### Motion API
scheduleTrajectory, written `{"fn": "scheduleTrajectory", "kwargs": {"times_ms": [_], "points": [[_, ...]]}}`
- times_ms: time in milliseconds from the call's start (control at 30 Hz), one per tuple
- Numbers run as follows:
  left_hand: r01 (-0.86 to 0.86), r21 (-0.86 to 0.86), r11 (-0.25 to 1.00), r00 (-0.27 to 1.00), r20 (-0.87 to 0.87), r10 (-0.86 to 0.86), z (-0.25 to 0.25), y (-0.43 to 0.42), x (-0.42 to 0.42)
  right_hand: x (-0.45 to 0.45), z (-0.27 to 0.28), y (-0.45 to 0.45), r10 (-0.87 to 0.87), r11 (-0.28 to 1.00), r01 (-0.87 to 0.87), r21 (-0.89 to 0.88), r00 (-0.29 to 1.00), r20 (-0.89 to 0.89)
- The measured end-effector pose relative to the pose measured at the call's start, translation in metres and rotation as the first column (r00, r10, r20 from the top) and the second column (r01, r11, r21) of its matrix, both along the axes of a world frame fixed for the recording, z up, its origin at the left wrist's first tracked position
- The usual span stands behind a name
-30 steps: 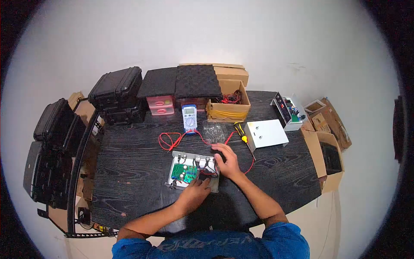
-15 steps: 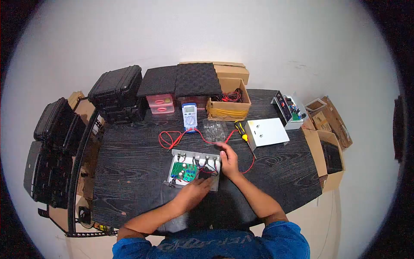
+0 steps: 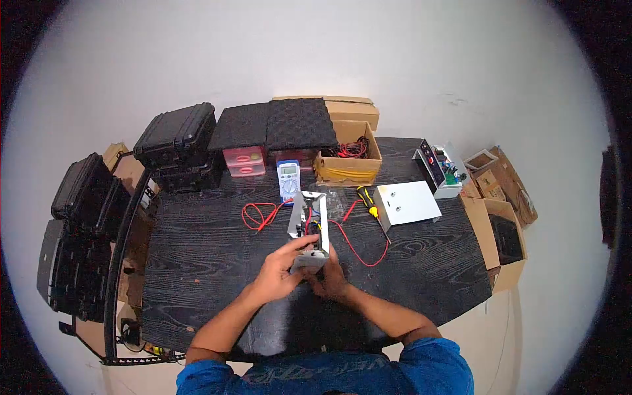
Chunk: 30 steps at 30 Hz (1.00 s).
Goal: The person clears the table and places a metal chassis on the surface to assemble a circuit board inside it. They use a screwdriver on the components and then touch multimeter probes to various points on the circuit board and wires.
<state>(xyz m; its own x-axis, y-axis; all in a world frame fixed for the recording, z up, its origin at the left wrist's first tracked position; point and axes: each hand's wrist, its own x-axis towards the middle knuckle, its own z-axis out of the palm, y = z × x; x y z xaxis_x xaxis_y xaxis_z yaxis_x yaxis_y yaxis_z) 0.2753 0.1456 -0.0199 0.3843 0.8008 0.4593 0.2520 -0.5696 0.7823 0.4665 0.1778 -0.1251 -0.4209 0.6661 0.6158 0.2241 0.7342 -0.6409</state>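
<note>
A white metal enclosure (image 3: 323,220) is tipped up on its side near the middle of the table, its open side showing red, black and yellow wires. My left hand (image 3: 282,271) grips its lower left part, with fingers reaching over the near edge. Around its lower right side is my right hand (image 3: 331,276), partly hidden behind the metal. The green circuit board inside is hardly visible from this angle. Just beyond the enclosure lies a blue and white multimeter (image 3: 289,181), with red leads (image 3: 261,217) curled beside it.
A yellow-black screwdriver (image 3: 372,207) lies by a white metal cover (image 3: 413,203). Another open unit (image 3: 447,178) stands at the back right. A cardboard box (image 3: 349,170) holds cables beside pink drawers (image 3: 245,164). Black cases (image 3: 176,135) are stacked at the left.
The enclosure was lying flat with its circuit board showing; now it is turned up on its side and shifted away from me. Both hands have closed around its near end.
</note>
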Motion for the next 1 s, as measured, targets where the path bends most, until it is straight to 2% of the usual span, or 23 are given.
{"fn": "scheduleTrajectory", "kwargs": {"times_ms": [133,200,233,467,567,767,867,967,1000], "points": [[-0.014,-0.045,0.999,0.999,0.040,0.016,-0.005,0.004,0.001,0.004,-0.037,0.019,-0.075,0.930,0.071,0.361,0.997,-0.003],[-0.018,-0.024,1.000,0.999,0.049,0.019,-0.009,0.006,-0.001,0.003,-0.050,0.024,-0.073,0.887,0.087,0.454,0.996,-0.048],[-0.022,-0.002,1.000,0.998,0.052,0.022,-0.012,0.008,-0.002,0.003,-0.053,0.018,-0.149,0.909,0.130,0.396,0.989,0.018],[-0.015,-0.070,0.997,0.994,0.102,0.023,-0.020,0.012,-0.004,0.004,-0.051,0.023,-0.085,0.876,0.084,0.475,0.996,-0.019],[-0.042,0.047,0.998,0.999,-0.001,0.042,-0.015,0.011,-0.006,0.003,-0.048,0.021,-0.081,0.865,0.095,0.492,0.995,-0.050],[-0.105,0.064,0.992,0.992,0.082,0.100,-0.008,0.006,-0.003,0.005,-0.045,0.019,-0.110,0.869,0.102,0.484,0.994,-0.012],[-0.137,0.032,0.990,0.965,0.230,0.126,-0.022,0.012,-0.002,0.010,-0.045,0.020,-0.128,0.886,0.097,0.454,0.991,0.039],[-0.114,0.077,0.991,0.981,0.165,0.100,-0.017,0.012,-0.003,0.012,-0.026,0.018,-0.131,0.866,0.108,0.488,0.991,0.013],[-0.123,0.045,0.991,0.979,0.172,0.114,-0.015,0.010,-0.004,0.011,-0.024,0.019,-0.125,0.860,0.105,0.500,0.992,0.006]]}}
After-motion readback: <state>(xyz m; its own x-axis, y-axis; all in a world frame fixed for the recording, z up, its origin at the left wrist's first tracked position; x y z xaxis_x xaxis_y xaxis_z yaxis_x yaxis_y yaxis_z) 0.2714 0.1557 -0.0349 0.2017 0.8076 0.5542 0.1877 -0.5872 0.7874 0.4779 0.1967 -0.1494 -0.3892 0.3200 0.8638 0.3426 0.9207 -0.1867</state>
